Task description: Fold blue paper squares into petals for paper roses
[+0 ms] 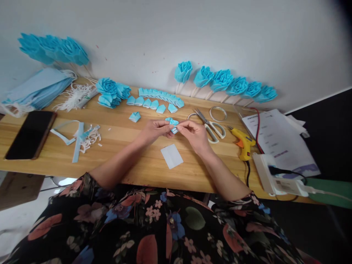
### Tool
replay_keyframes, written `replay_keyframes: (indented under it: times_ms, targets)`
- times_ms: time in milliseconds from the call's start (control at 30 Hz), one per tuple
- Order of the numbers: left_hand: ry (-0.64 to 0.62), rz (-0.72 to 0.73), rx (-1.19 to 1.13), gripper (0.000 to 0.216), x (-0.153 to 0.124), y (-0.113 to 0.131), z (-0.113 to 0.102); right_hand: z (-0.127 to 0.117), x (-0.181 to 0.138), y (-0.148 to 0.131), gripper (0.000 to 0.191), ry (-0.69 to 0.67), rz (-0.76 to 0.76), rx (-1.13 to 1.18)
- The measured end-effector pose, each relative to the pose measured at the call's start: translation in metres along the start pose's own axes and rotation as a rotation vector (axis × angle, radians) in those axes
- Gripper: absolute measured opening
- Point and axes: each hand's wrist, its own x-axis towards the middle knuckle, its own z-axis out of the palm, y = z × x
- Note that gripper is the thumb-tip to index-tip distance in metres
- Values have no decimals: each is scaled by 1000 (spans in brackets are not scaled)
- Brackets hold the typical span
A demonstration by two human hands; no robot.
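Note:
Between my two hands is a small folded piece of light blue mask fabric, raised a little above the table. My left hand pinches its left side with thumb and fingers. From the right, the fingertips of my right hand close on its lower right edge. Part of the piece is hidden by the fingers. Just below the hands lies a flat pale square of fabric. A single folded blue petal sits left of my left hand, and rows of folded petals lie beyond.
Scissors, a tape ring and a yellow glue gun lie right, near a power strip and papers. Blue fabric flowers lean on the wall. Left are face masks, a phone and scraps.

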Motion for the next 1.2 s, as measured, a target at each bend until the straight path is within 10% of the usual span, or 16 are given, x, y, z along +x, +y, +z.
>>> replay_keyframes:
  times_ms: [400,667,1200]
  targets:
    - [160,61,101,32,1,3,3,-8,2,-8,29,217,9,-61]
    - [88,33,89,35,0,2,4,2,-2,-13,42,-66,32,48]
    - [38,17,-4,34,1,-1,1,-2,0,-7,35,-74,92,98]
